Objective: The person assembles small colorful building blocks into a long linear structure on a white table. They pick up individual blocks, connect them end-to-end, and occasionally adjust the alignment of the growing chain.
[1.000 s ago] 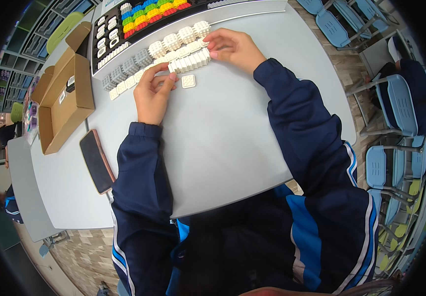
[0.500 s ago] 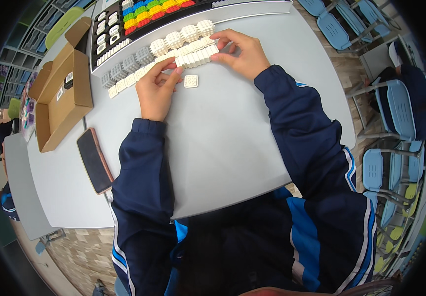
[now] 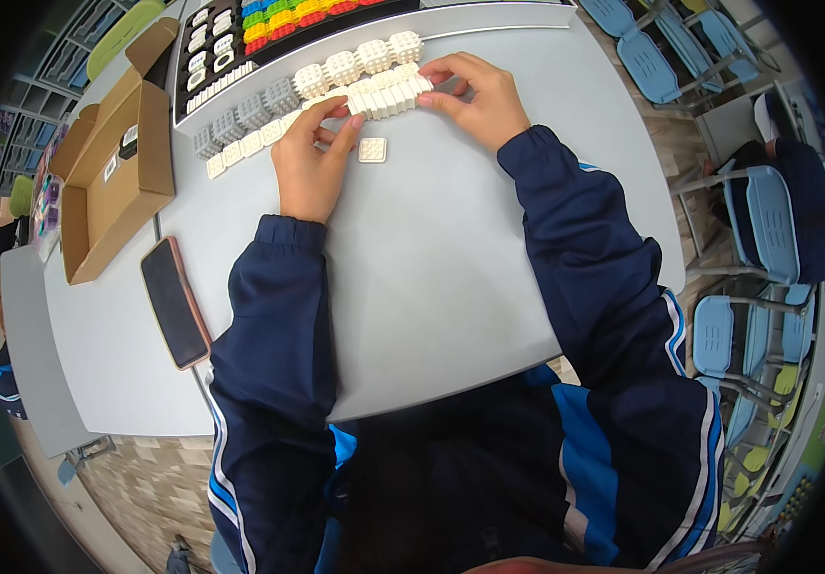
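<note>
Between my two hands is a row of thin white plastic pieces [image 3: 385,99] standing on edge, pressed side by side. My left hand [image 3: 317,153] pinches its left end between thumb and fingers. At the right end, the thumb and fingertips of my right hand [image 3: 477,98] close on it. One flat square white piece with studs [image 3: 372,149] lies on the table just below the row. Behind it stand several white studded cubes [image 3: 342,68] and grey studded cubes [image 3: 253,112]. Flat white squares [image 3: 232,154] line up in front of the grey cubes, partly hidden by my left hand.
A black-lined tray [image 3: 283,31] with coloured blocks and white parts runs along the far side of the grey table [image 3: 431,277]. To the left are an open cardboard box [image 3: 111,206] and a phone [image 3: 175,304]. Blue chairs [image 3: 771,225] stand on the right.
Both hands and the white row have shifted only slightly, together with a small turn of the view. The grip at both ends stays the same.
</note>
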